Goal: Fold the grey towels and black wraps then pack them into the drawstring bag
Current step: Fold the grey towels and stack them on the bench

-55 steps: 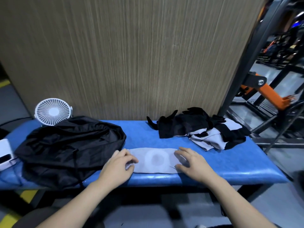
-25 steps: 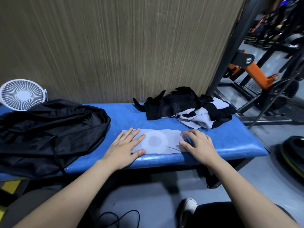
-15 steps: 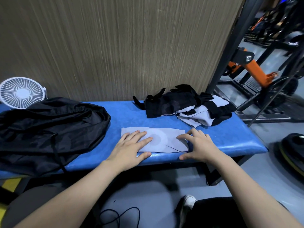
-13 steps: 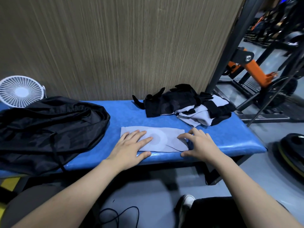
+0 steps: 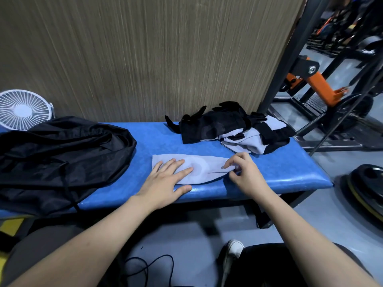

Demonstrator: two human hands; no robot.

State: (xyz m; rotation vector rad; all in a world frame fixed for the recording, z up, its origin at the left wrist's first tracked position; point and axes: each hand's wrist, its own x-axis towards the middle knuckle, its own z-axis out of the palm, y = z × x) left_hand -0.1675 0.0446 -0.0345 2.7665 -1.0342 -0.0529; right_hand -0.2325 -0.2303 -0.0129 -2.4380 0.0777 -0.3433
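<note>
Fold work is under way on one grey towel [image 5: 204,168], which lies flat near the front edge of the blue bench [image 5: 290,172]. We hold its left part down with the left hand [image 5: 165,181], fingers spread and straight, palm flat on the cloth. We pinch the towel's right end between thumb and fingertips of the right hand [image 5: 245,171]; that corner is slightly raised off the bench.

To do this step well, in our judgement:
1. Keep the left palm pressing so the towel does not slide.
2. Carry the pinched end leftward, over to the far-left edge, and match the corners before letting go.
3. Smooth the crease outward with flat fingers.

Remaining items sit in a mixed pile [image 5: 234,129] of black wraps and grey cloth, farther back and to the right, near the towel but apart from it. We see the black drawstring bag [image 5: 60,156] lying slack on the left part of the bench, well apart from the towel; we cannot tell where its mouth is.

Behind the bench stands a wood-grain panel [image 5: 145,54]. A small white fan [image 5: 22,110] sits far left. Gym frames with an orange part [image 5: 319,83] stand to the right on a grey floor.
</note>
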